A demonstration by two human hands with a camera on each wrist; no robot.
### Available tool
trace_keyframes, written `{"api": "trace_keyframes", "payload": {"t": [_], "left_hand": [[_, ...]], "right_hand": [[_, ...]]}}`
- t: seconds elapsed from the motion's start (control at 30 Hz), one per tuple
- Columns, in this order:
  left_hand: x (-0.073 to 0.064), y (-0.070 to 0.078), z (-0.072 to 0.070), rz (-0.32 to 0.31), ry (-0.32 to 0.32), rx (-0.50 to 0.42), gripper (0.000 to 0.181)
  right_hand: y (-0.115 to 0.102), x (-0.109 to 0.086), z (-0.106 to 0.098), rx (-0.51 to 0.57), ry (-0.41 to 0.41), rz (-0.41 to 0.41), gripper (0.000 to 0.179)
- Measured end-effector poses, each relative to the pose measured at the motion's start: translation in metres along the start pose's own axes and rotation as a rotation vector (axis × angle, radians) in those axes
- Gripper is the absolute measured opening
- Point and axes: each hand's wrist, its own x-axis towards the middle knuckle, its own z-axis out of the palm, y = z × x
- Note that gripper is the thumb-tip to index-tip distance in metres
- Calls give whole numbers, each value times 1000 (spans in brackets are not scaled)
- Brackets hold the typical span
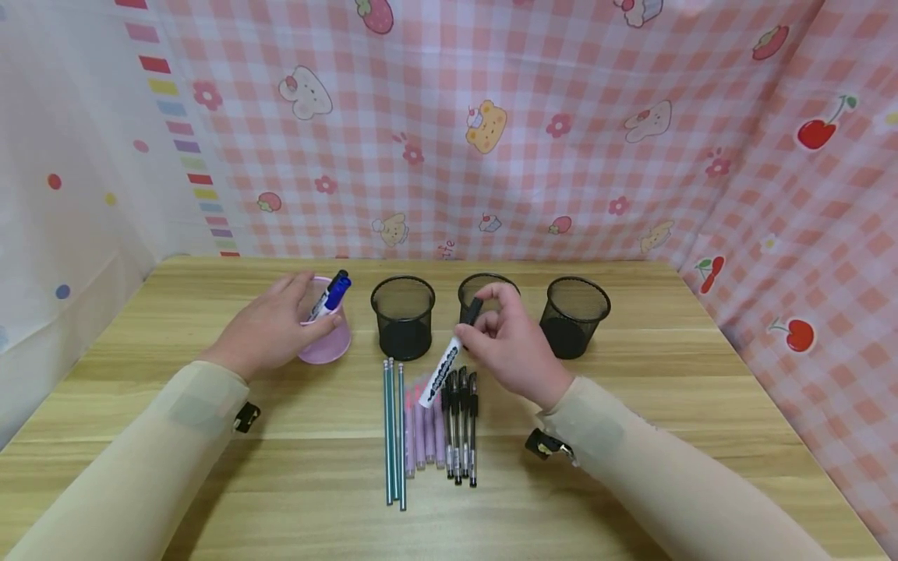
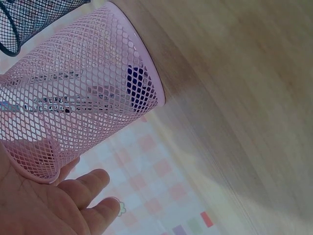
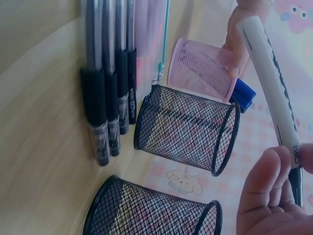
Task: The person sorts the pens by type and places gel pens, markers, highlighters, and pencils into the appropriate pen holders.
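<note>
My left hand (image 1: 270, 327) holds a pink mesh pen cup (image 1: 327, 348) at its rim, thumb in front and fingers along the far side. A blue-capped marker (image 1: 338, 293) and a black-capped one lean inside that cup. In the left wrist view the markers' white barrels show through the pink mesh (image 2: 98, 54). My right hand (image 1: 515, 351) pinches a white marker (image 1: 442, 374) by its black-cap end, between thumb and fingers. The marker's bare end slants down to the left, above the row of pens. The right wrist view shows this marker (image 3: 271, 83) tilted beside the cups.
Three black mesh cups stand right of the pink one: a left (image 1: 404, 327), a middle (image 1: 484, 285) partly behind my right hand, and a right (image 1: 574, 323). Before them lie green pencils (image 1: 394, 436), lilac pens or highlighters (image 1: 424, 440) and several black pens (image 1: 460, 428) on the wooden table (image 1: 295, 499).
</note>
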Motion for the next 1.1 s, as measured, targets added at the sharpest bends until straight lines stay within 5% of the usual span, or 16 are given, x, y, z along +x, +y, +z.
{"api": "trace_keyframes", "payload": {"t": [0.43, 1.1], "left_hand": [[0, 0, 1, -5, -5, 9, 109], [0, -2, 1, 10, -5, 9, 109]], "right_hand": [[-3, 8, 18, 192, 134, -67, 50], [-14, 22, 54, 343, 399, -154, 46]]}}
